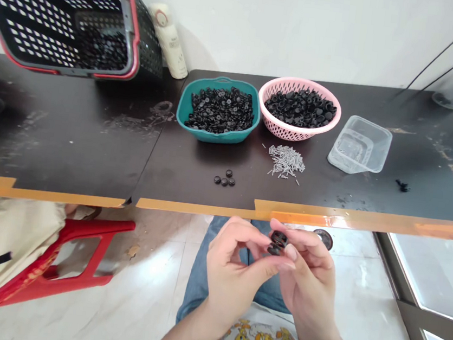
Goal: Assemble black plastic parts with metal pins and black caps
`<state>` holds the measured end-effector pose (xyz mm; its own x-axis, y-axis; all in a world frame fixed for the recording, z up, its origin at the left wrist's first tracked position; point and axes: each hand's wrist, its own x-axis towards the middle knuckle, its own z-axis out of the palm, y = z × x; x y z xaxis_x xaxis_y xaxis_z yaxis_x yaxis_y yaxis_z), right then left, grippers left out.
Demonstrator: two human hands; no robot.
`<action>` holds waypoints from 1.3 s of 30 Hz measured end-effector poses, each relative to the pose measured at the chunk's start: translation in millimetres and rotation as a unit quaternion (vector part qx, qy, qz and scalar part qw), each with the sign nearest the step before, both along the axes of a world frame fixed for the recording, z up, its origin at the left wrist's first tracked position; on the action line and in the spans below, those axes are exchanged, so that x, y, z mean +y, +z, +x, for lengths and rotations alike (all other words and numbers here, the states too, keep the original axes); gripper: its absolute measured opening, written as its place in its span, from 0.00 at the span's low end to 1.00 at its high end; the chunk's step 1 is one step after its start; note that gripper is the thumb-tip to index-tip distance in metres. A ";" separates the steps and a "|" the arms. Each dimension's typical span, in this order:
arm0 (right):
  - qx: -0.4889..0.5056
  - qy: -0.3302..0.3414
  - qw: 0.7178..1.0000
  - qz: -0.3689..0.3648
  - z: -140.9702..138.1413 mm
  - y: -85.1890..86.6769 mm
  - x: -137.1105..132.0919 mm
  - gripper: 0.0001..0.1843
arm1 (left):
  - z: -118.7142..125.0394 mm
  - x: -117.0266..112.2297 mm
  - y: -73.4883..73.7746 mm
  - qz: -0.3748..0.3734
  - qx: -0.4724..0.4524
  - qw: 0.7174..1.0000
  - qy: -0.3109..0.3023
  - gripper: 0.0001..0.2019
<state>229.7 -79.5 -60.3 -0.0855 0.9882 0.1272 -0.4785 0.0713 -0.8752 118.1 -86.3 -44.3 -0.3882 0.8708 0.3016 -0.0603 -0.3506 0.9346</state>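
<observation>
My left hand and my right hand meet over my lap, below the table's front edge. Together they pinch small black round plastic parts between thumbs and fingertips. On the dark table a few finished black pieces lie near the front. Behind them a teal basket holds flat black discs, a pink basket holds black caps, and a pile of small metal pins lies loose.
A clear plastic tub sits right of the pins. A large black and red crate stands tilted at the back left, a white bottle beside it. A red stool is on the floor to my left.
</observation>
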 end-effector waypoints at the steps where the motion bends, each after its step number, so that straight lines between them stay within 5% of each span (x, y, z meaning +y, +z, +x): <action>1: 0.006 0.008 1.000 -0.009 -0.7 0.7 -0.2 0.08 | 0.4 -0.6 0.3 -0.015 -0.018 1.000 -0.008 0.15; 12: 0.100 0.120 0.981 -0.116 -3.3 1.3 3.9 0.06 | 5.8 1.9 3.1 -0.118 -0.202 0.968 -0.095 0.31; 18: 0.095 0.121 0.982 -0.111 -3.5 3.6 2.8 0.07 | 2.9 3.6 -1.0 -0.122 -0.190 0.969 -0.102 0.34; 28: 0.127 0.254 0.935 -0.211 3.9 2.8 14.6 0.10 | -8.9 6.1 -5.4 -0.096 -0.102 0.982 -0.124 0.32; 39: 0.027 0.095 0.990 -0.100 5.2 2.6 9.0 0.03 | -40.9 4.8 -21.7 0.017 0.125 0.974 -0.186 0.17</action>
<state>235.0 -70.5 -57.7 -0.2705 0.9609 -0.0599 -0.5138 -0.1967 -0.8351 77.2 -81.5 -65.9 0.0414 0.9247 0.3783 0.0398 -0.3799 0.9242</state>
